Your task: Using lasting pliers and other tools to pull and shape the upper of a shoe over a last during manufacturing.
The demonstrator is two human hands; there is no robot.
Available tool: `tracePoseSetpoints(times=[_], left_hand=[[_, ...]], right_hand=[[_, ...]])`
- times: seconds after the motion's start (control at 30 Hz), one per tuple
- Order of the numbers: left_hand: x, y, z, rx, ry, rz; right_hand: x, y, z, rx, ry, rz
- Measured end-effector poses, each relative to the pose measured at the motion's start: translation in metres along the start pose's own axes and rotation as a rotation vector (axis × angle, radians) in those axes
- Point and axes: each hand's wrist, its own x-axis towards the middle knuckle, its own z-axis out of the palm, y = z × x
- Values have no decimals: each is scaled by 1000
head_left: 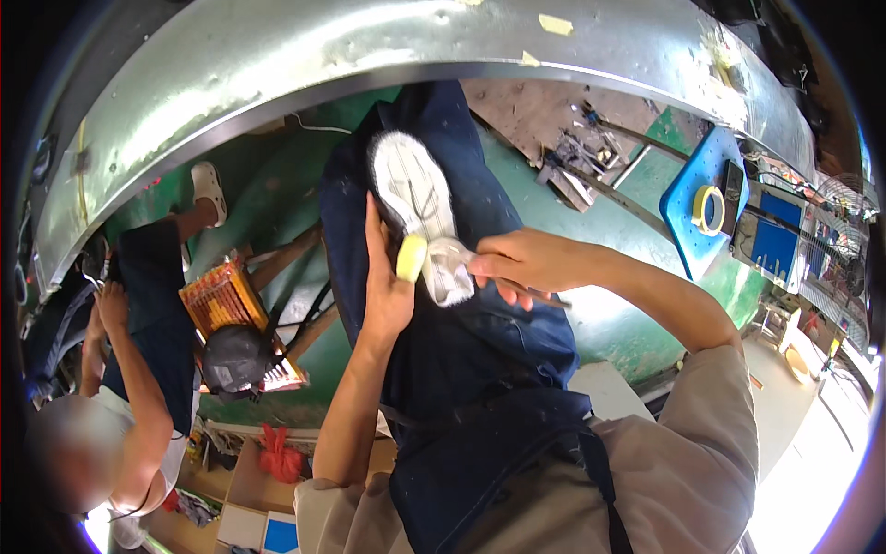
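Note:
A shoe (pixel 409 185) lies sole up along my lap, its underside white and its rim dark. My left hand (pixel 383 286) is wrapped round its near left side. At that hand's thumb is a pale yellow piece (pixel 412 258); I cannot tell if it covers the thumb or is separate. My right hand (pixel 521 263) is closed on a brush (pixel 447 249), whose pale head touches or hovers over the shoe's narrow near part. The brown handle end sticks out past the fingers to the right. A dark blue apron (pixel 461 346) covers my lap beneath the shoe.
A shiny metal bench (pixel 369 46) curves across the front. At right stands a blue stool (pixel 683 203) with a yellow tape roll (pixel 709 210) and a dark phone. Scraps (pixel 581 162) lie beyond my legs. A seated co-worker (pixel 138 369) and a chair with a black cap (pixel 237 358) are left.

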Motion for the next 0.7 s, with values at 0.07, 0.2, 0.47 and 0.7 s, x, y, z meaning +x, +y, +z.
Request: tracePoseSetpoints(times=[0.07, 0.2, 0.47, 0.7], left_hand=[[-2, -1, 2, 5, 14, 10], [-3, -2, -1, -67, 1, 24], [-9, -10, 11, 287, 11, 197], [-15, -2, -2, 184, -191, 59]], right_hand=[[-1, -1, 0, -152, 110, -104], [0, 1, 1, -115, 80, -125], [-25, 5, 5, -841, 797, -459], [9, -15, 26, -1033, 694, -651]])
